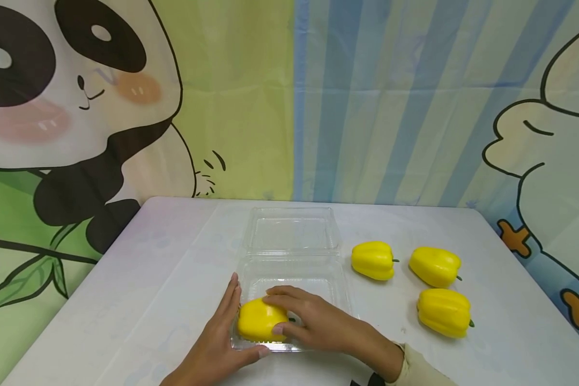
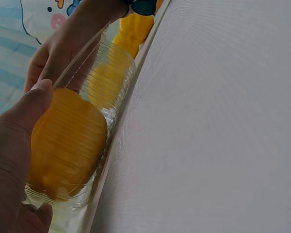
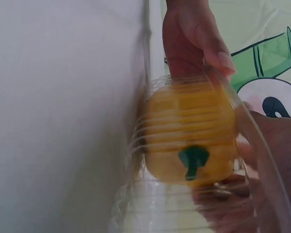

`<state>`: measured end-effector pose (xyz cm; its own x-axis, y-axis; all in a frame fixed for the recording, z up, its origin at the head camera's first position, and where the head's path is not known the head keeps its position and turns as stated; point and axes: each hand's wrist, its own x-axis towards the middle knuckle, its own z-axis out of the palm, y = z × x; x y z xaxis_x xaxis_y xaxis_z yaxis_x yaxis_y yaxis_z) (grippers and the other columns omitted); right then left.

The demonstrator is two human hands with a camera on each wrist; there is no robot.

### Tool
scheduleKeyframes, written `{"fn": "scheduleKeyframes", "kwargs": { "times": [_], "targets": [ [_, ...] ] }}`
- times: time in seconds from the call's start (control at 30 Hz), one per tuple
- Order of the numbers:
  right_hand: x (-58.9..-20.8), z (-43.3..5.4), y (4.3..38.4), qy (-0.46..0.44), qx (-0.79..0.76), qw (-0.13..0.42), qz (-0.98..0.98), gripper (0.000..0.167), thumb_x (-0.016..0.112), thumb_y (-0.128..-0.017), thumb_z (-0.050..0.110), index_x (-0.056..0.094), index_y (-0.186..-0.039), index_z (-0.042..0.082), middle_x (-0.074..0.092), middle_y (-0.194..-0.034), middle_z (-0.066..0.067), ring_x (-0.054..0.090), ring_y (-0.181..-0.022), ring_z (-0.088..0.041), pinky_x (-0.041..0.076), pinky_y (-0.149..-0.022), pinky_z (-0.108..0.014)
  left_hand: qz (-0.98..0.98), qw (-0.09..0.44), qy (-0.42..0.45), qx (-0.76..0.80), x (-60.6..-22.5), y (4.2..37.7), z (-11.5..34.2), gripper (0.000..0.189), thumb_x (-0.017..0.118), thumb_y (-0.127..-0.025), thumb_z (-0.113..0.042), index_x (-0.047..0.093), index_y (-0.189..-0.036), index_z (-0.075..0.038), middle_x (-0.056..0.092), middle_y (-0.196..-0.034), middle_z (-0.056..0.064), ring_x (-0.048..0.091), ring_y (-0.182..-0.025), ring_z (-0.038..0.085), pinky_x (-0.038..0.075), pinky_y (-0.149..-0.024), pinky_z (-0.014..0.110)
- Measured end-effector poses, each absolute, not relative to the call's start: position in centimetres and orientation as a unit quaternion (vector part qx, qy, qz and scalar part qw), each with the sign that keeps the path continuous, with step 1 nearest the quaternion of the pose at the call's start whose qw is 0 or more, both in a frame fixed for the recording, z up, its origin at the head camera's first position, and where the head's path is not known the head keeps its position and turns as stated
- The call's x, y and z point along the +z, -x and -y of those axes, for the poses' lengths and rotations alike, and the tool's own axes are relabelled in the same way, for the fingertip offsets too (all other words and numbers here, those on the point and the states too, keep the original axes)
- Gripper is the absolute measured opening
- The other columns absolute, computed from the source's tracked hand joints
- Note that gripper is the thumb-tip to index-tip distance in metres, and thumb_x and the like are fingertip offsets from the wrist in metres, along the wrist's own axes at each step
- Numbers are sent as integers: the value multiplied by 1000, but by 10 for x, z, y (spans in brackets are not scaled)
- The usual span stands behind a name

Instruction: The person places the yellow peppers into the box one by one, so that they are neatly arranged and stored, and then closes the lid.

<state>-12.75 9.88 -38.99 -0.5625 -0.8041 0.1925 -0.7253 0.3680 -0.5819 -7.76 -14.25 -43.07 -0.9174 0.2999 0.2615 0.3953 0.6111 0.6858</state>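
A yellow bell pepper [image 1: 260,320] lies in the front left of a clear plastic clamshell box [image 1: 336,279]. My right hand [image 1: 313,316] holds this pepper, thumb on its near side and fingers over its far side. Its green stem [image 3: 194,159] shows through the box wall in the right wrist view. Along the box's left side lie the straight fingers of my left hand [image 1: 217,335], while its thumb reaches along the front rim. That thumb [image 2: 26,109] touches the rim in the left wrist view.
The box's lid [image 1: 291,231] lies folded back on the white table [image 1: 149,300]. Right of the box are three more yellow bell peppers: one nearest it [image 1: 372,261], one at the back right [image 1: 434,266] and one in front of that [image 1: 444,312]. A printed curtain [image 1: 251,96] hangs behind.
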Motion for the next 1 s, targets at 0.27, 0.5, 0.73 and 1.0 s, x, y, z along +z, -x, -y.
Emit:
{"fn": "scheduleKeyframes", "kwargs": {
  "times": [0.27, 0.5, 0.73, 1.0],
  "targets": [
    [-389, -96, 125, 440, -334, 61, -831, 55, 54, -97, 46, 47, -144, 17, 33, -153, -2, 44, -132, -20, 43, -102, -37, 897, 54, 184, -398, -431, 78, 143, 120, 75, -71, -63, 20, -150, 8, -1, -163, 7, 16, -144, 33, 30, -104, 48],
    [-387, -98, 124, 404, -342, 74, -845, 59, 49, -97, 54, 35, -150, 30, 14, -160, 7, 37, -137, -23, 41, -103, -48, 896, 58, 185, -399, -431, 78, 142, 118, 77, -72, -61, 21, -151, 7, 0, -163, 6, 18, -144, 33, 31, -103, 48],
    [-382, -102, 127, 394, -357, 70, -844, 55, 49, -99, 49, 39, -149, 27, 15, -160, 11, 34, -139, -22, 38, -106, -49, 896, 69, 195, -394, -432, 78, 143, 117, 77, -73, -59, 21, -150, 9, 1, -163, 6, 20, -144, 34, 32, -103, 49],
    [-374, -109, 132, 391, -364, 37, -845, 51, 51, -100, 44, 45, -146, 22, 24, -157, 10, 32, -140, -17, 36, -108, -45, 894, 58, 186, -403, -431, 78, 142, 117, 79, -73, -57, 20, -150, 9, 1, -163, 7, 19, -143, 35, 32, -102, 49]
  ]
}}
